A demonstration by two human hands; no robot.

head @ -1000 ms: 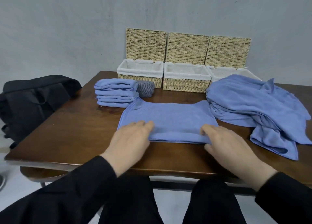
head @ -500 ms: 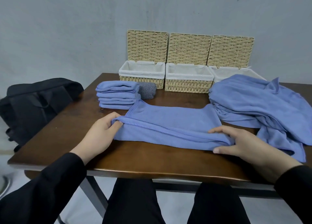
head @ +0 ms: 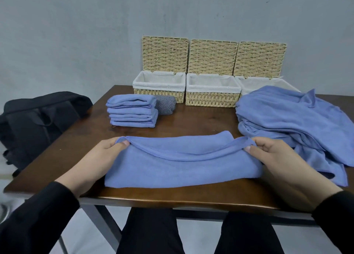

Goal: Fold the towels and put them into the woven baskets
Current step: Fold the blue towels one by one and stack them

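We pinch the far corners of a blue towel [head: 182,165] lying at the near edge of the desk [head: 191,123]: the left hand [head: 95,162] has its grip closed on the left corner, the right hand [head: 277,162] on the right. Beyond the towel stand three lined woven baskets [head: 212,93], lids upright. A stack of folded towels [head: 132,111] and a grey roll [head: 164,105] sit left of the baskets' front. Unfolded towels [head: 291,119] cover the right basket's front. A black bag [head: 40,119] lies left of the desk.
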